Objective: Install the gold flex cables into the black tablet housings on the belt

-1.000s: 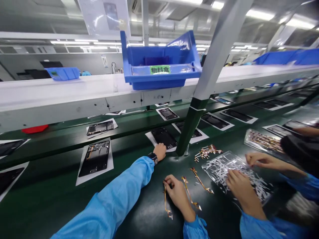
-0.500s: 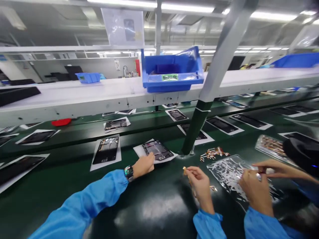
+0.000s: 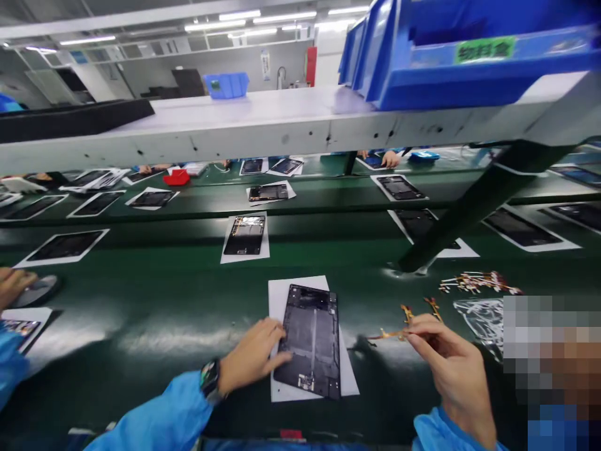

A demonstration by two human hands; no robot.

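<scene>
Left hand point(image 3: 256, 356) pressing phone frame point(image 3: 310, 339), right hand point(image 3: 446, 360) pinching flex cable point(image 3: 392, 333), green belt point(image 3: 154, 313), factory shelf point(image 3: 263, 122).

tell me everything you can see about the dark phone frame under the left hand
The phone frame is a flat, dark, open rectangle with no screen; small parts and a connector area show at its near end. It looks like metal or plastic. It lies flat on a white sheet on the green belt, slightly skewed. The left hand rests its fingers on the frame's left edge. The right hand pinches a thin orange strip beside it.
</scene>
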